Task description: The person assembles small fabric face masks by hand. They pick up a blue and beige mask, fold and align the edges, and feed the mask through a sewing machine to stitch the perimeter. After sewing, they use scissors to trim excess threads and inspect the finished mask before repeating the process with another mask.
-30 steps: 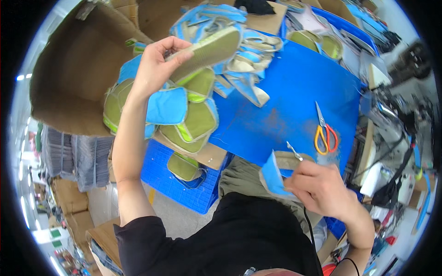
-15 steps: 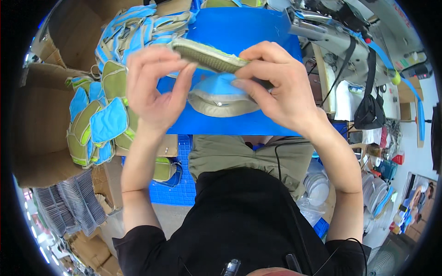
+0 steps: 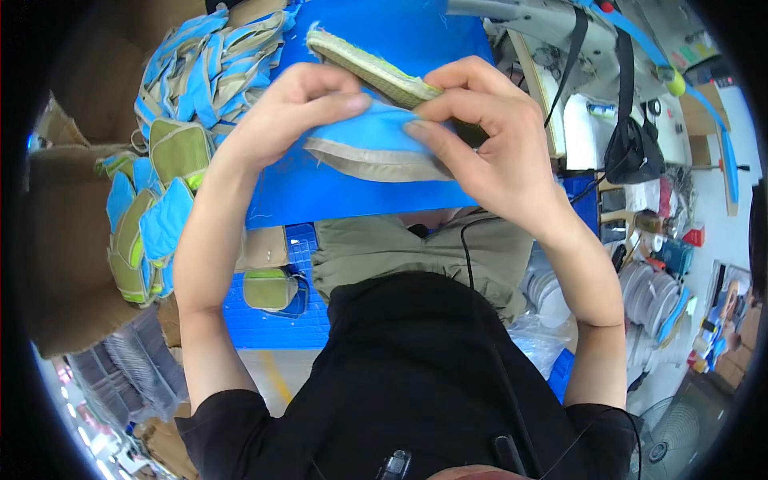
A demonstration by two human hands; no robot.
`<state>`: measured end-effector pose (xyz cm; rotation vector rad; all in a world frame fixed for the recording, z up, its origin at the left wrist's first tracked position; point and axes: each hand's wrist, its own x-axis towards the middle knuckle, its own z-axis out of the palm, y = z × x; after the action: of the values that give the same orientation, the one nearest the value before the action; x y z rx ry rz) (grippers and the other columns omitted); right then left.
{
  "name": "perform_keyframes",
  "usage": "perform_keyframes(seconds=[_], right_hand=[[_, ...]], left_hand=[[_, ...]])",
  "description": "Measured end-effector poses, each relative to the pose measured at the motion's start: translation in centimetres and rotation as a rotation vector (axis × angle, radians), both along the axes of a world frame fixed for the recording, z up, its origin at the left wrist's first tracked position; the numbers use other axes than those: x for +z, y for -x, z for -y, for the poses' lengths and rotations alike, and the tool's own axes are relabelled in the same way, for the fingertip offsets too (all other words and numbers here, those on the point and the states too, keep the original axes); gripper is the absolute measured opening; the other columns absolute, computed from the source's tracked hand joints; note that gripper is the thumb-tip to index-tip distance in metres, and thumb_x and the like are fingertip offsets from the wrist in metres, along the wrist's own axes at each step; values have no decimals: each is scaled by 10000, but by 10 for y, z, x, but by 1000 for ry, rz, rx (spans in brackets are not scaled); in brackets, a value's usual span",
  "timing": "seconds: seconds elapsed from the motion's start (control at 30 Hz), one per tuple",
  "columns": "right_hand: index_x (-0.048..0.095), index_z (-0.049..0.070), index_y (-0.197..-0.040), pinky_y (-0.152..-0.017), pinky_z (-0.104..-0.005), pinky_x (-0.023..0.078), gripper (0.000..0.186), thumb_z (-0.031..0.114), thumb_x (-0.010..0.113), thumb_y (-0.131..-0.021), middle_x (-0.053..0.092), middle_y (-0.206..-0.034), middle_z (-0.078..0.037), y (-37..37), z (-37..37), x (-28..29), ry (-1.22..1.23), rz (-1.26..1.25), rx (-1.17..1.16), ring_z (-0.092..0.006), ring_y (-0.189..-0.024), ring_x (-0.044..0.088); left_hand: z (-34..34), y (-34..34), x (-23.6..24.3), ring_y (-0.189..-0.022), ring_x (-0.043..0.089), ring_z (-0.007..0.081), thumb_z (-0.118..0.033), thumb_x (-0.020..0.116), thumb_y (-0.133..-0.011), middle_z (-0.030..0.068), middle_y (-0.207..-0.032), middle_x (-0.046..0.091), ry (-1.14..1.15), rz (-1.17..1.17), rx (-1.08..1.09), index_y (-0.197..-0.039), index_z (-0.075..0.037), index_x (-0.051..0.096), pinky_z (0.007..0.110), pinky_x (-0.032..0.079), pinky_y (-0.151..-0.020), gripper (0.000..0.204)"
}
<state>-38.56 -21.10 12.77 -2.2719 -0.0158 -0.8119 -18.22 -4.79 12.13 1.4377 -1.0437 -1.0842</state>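
Observation:
Over the blue table (image 3: 300, 196) I hold a partly sewn fabric piece (image 3: 368, 136), bright blue with a grey-beige band along its near edge. Its other part, an olive mesh strip with a pale edge and lime trim (image 3: 368, 70), stands up behind the blue part. My right hand (image 3: 500, 140) pinches both parts at their right end between thumb and fingers. My left hand (image 3: 308, 108), slightly blurred, has its thumb and bent fingers closed on the far left edge of the blue part. What lies under its fingertips is hidden.
Blue and grey fabric strips (image 3: 208, 72) are heaped at the far left. Olive and blue pouches (image 3: 164, 220) hang beside a cardboard box (image 3: 72, 264). At the far right stands a sewing machine (image 3: 544, 40); a black bag (image 3: 632, 152) hangs near it.
My left hand has come down from beside the piece onto its left edge. The blue part is pulled flatter and wider. The whole view has shifted slightly.

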Motion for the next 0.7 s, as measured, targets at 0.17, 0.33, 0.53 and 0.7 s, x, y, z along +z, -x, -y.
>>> perform_keyframes(seconds=[0.17, 0.33, 0.53, 0.7], right_hand=[[723, -6, -872, -759, -310, 502, 115, 77, 786, -822, 672, -1018, -121, 10, 5, -9, -43, -83, 12, -229, -855, 657], [733, 23, -840, -736, -374, 504, 117, 131, 773, -815, 675, -964, -105, 11, 4, -13, -54, -50, 9, -278, -865, 650], [733, 36, -815, -722, -412, 500, 134, 164, 772, -807, 685, -941, -91, 13, 4, -12, -81, -17, 13, -298, -859, 642], [730, 48, -800, -695, -401, 486, 130, 168, 776, -810, 699, -958, -88, 18, 6, -19, -50, 35, -26, -285, -831, 641]], left_hand=[[-13, 19, 33, -719, 555, 30, -119, 786, -876, -22, -792, 646, 58, 409, 156, -868, -24, 682, 201, 439, -649, 141], [-8, 20, 57, -783, 603, 109, -83, 803, -817, 30, -881, 682, 152, 977, 79, -856, -42, 703, 248, 458, -677, 115], [5, 26, 64, -1027, 649, 165, -16, 741, -873, 111, -1196, 663, 165, 951, -17, -855, -2, 668, 279, 512, -869, 76], [1, 32, 54, -957, 630, 140, 13, 720, -872, 112, -1068, 674, 46, 692, 66, -830, 2, 638, 273, 501, -849, 92]])
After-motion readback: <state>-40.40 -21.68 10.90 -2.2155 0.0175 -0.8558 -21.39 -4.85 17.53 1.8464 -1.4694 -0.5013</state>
